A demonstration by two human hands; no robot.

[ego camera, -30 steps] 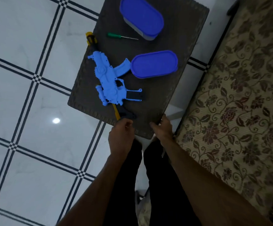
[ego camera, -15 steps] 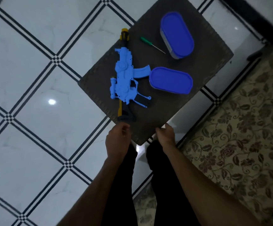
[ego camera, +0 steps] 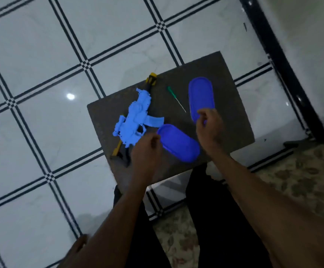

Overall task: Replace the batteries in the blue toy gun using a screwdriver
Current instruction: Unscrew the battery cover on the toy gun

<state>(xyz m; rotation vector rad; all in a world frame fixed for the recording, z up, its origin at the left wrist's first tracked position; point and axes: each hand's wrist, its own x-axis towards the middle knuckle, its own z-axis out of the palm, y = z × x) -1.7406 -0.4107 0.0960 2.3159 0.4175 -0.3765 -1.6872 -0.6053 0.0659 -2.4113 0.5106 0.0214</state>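
Hands (ego camera: pixel 145 151) lifted off edge; gun (ego camera: pixel 136 120) muzzle far-pointing

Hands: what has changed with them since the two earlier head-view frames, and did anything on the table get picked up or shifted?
Both hands left the table's near edge and moved forward over the top. The left hand now hovers between the blue toy gun and the near blue container; the right hand is over the far blue container. Whether either grips anything is unclear. Gun, green screwdriver and both containers keep their arrangement on the table; the camera view turned.
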